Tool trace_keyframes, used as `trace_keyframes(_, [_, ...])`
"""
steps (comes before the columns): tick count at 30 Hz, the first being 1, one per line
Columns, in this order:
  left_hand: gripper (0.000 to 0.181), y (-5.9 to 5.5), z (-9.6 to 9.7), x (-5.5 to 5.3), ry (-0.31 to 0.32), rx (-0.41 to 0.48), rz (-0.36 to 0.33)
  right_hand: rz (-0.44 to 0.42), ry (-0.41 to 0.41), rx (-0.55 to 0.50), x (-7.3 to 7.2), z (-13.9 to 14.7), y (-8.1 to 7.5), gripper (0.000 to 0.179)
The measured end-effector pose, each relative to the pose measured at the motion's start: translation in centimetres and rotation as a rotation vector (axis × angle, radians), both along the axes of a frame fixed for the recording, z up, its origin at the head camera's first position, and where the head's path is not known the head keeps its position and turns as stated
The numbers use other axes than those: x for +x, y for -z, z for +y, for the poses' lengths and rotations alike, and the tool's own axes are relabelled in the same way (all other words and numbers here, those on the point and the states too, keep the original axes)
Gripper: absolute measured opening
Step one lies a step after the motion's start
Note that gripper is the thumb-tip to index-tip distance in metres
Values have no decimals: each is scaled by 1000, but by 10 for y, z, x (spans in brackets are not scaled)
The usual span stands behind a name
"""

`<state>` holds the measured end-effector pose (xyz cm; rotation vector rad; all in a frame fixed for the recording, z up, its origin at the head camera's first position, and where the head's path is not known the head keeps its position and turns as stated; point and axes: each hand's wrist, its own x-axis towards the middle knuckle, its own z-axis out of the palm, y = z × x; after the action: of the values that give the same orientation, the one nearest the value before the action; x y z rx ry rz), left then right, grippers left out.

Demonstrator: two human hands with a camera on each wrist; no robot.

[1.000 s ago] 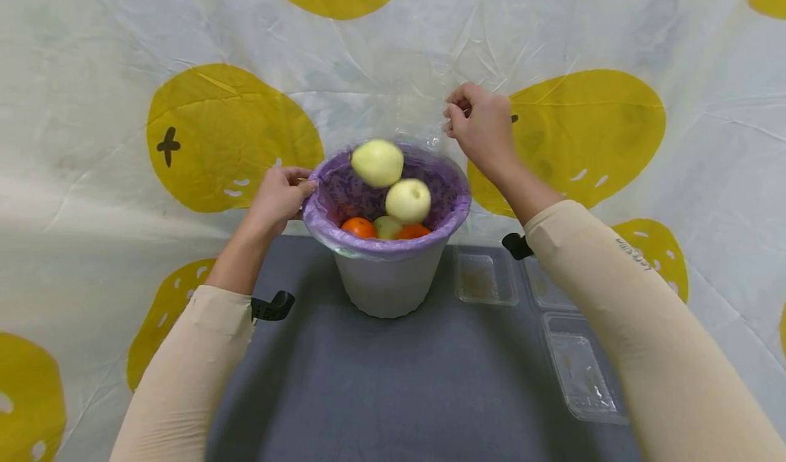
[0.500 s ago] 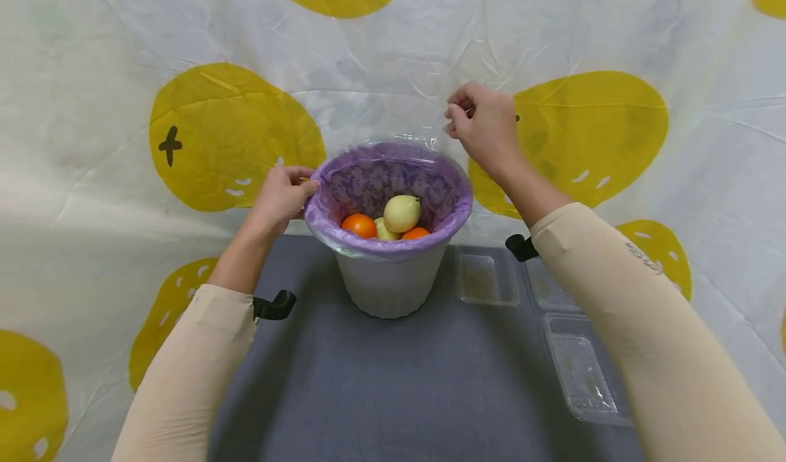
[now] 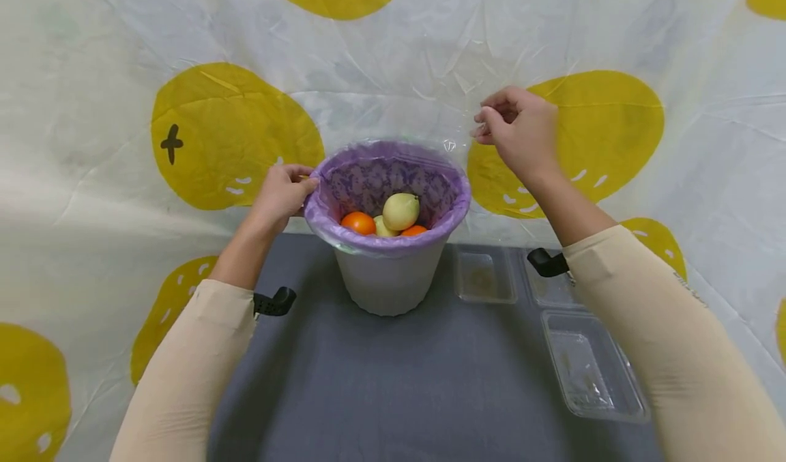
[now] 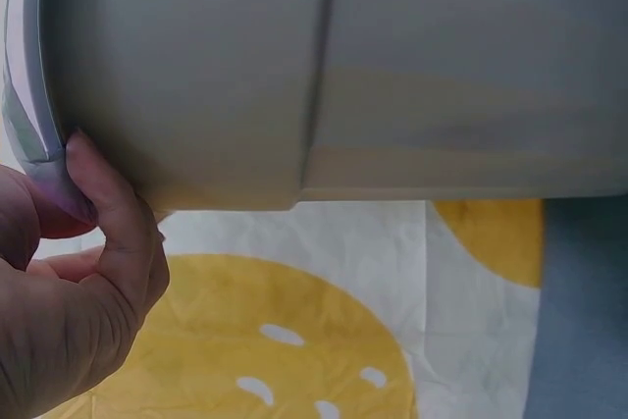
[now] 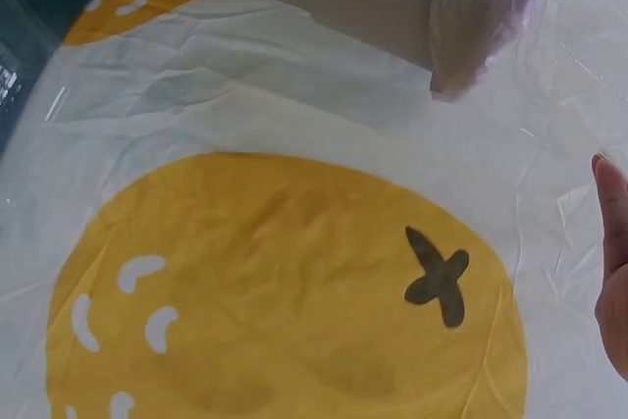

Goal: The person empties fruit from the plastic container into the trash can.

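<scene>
My left hand (image 3: 284, 196) grips the left rim of a pale bucket (image 3: 389, 281) lined with a purple patterned bag (image 3: 393, 168). In the left wrist view its thumb and fingers (image 4: 113, 193) pinch the lined rim. Inside the bucket lie pale yellow-green pears (image 3: 401, 211) and orange-red round fruits (image 3: 358, 223), the lower ones partly hidden. Up and to the right of the bucket, my right hand (image 3: 522, 131) pinches a see-through plastic container (image 3: 450, 145), which shows mostly as glints and faint edges. Only one side of that hand (image 5: 614, 262) shows in the right wrist view.
Several clear plastic containers (image 3: 592, 366) stand on the grey table (image 3: 381, 380) to the right of the bucket. Behind hangs a white sheet (image 3: 381, 73) printed with yellow fruit shapes. My right forearm reaches over the containers' side.
Two pears dropped into the bucket and came to rest. The right hand then moved right with the clear container, away from the bucket. The left hand has stayed on the rim.
</scene>
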<state>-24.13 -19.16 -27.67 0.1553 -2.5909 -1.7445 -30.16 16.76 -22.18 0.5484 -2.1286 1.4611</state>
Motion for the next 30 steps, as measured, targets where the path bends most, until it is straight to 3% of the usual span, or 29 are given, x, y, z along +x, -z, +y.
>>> trace_keyframes(12, [43,-2,-4,-2,0,-5,1,-11,-88,-278,24,35,9,14])
trace_keyframes(22, [44,-2,-5,-3,-9,-11,-10,-9,-118,-526,53,73,45,15])
trace_keyframes(27, [44,-3,-4,-3,-10,-19,0,9,-86,-593,62,93,64,17])
trace_keyframes(30, [45,-3,-3,-2,-10,-17,-8,-25,-85,-620,68,107,77,15])
